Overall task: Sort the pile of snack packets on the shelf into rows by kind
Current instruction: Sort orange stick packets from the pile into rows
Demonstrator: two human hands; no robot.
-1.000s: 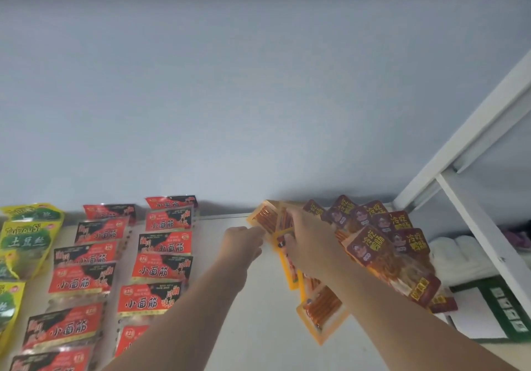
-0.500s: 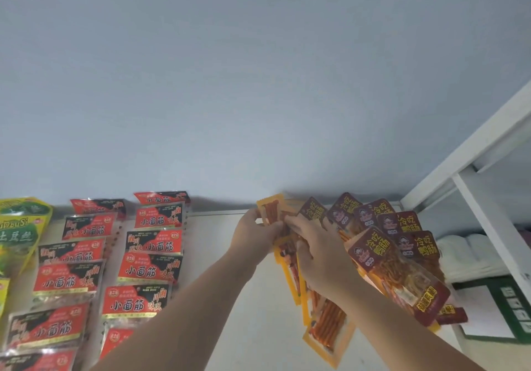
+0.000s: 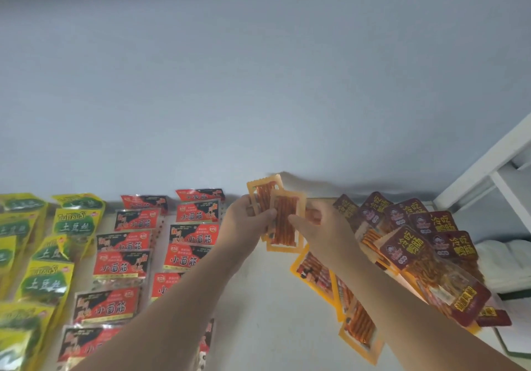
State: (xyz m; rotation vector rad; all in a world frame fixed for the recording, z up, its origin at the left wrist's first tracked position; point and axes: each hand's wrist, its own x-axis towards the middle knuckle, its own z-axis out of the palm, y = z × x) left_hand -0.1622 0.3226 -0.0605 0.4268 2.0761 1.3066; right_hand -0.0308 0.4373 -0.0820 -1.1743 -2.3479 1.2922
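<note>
1. Far left: yellow-green packets (image 3: 43,281), printed "TuDouSi 土豆丝", laid in rows on the shelf (image 3: 258,327).
2. Next: red-black packets (image 3: 120,264), printed "小面筋", in 2 columns; the smaller print is too blurred to read.
3. Centre: my left hand (image 3: 248,221), grip closed round at least 2 orange stick packets (image 3: 283,221), held up near the shelf's back edge. No writing on them is legible.
4. Just beside: my right hand (image 3: 324,235), grip pinching the front packet's right edge.
5. Below right: loose orange packets (image 3: 314,276), overlapping, partly under my right forearm.
6. Right: maroon packets (image 3: 408,247), printed "冷吃鸭肠", in a fanned heap.

Step in hand, as I judge it: gathering the orange kind. The next move calls for squaring the held packets and laying them flat in the bare strip between entries 2 and 5, to start their row.
</note>
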